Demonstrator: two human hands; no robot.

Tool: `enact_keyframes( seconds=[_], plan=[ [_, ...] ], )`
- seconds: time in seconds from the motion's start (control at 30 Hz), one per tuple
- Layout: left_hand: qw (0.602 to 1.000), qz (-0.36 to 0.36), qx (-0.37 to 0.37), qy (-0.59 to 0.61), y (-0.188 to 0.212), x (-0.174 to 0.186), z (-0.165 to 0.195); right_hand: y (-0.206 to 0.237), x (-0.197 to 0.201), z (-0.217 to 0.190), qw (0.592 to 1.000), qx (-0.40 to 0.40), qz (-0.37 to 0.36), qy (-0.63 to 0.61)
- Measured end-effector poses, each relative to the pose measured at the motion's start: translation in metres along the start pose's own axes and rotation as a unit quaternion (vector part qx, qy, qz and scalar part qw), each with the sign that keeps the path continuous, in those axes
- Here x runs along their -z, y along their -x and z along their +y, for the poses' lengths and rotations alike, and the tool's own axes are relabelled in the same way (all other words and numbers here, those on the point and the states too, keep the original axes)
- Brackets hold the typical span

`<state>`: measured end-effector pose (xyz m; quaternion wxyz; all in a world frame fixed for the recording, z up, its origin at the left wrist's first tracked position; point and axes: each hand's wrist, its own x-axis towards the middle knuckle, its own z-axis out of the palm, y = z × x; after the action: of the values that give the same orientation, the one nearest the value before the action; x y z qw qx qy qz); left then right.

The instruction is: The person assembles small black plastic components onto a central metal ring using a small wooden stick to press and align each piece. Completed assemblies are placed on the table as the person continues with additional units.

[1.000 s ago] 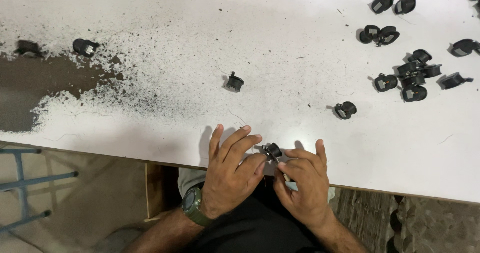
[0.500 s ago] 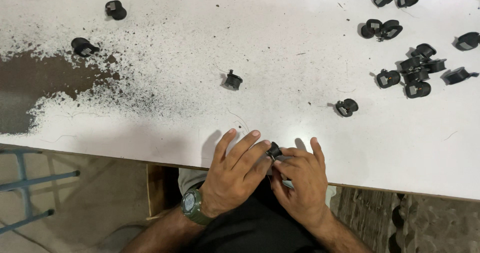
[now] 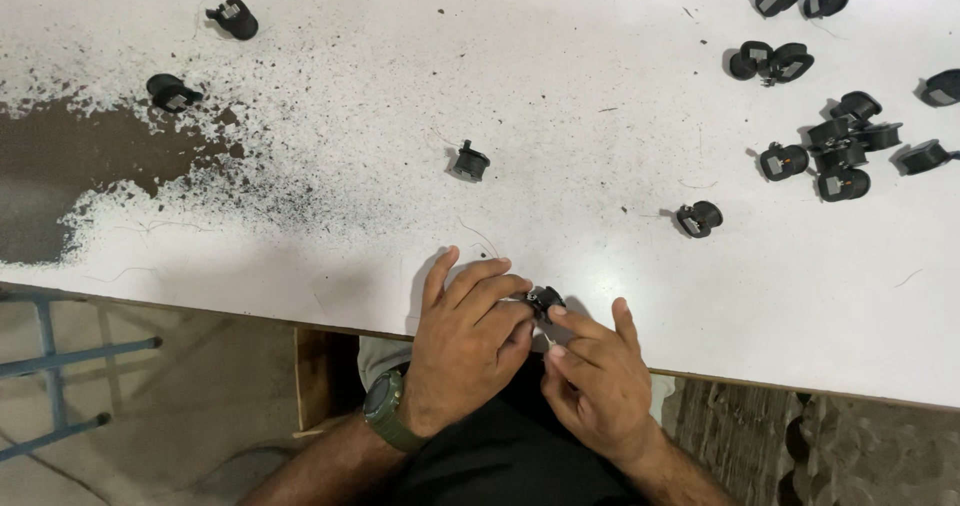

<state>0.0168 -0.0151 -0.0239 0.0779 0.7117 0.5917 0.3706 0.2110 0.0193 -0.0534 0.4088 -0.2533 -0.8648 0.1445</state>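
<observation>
white worn table (image 3: 560,86) | blue metal frame (image 3: 50,366) | grey floor (image 3: 200,416)

Bright, even light from above. White table (image 3: 620,76) near glare at far edge, detail still readable. Soft short shadows under small black parts (image 3: 845,151); faint shadow by left hand (image 3: 465,351) at near edge. Sharp focus throughout, no motion blur. Dimmer floor below near edge. Slight wide-angle bend at corners.

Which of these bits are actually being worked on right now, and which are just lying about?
In hand:
- small black part, pinched between left hand and right hand at the table edge

Lying about:
- lone black part
- black part
- cluster of black parts
- two black parts by the worn patch
</observation>
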Motion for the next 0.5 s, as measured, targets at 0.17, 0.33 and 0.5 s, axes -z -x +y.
enact_keyframes(
  seconds=[0.17,0.33,0.5],
  plan=[
    [0.999,-0.004,0.008,0.035,0.0011,0.0010,-0.0029,-0.0001,-0.0063,-0.0002,1.000,-0.016,-0.007,0.014],
    [0.999,-0.017,0.012,0.047,0.0023,0.0024,-0.0044,-0.0037,-0.0073,-0.0030,0.999,-0.030,-0.004,0.034],
    [0.999,-0.021,0.012,0.043,0.0002,0.0089,-0.0003,-0.0050,-0.0044,-0.0039,0.999,-0.042,-0.009,0.019]
  ],
)
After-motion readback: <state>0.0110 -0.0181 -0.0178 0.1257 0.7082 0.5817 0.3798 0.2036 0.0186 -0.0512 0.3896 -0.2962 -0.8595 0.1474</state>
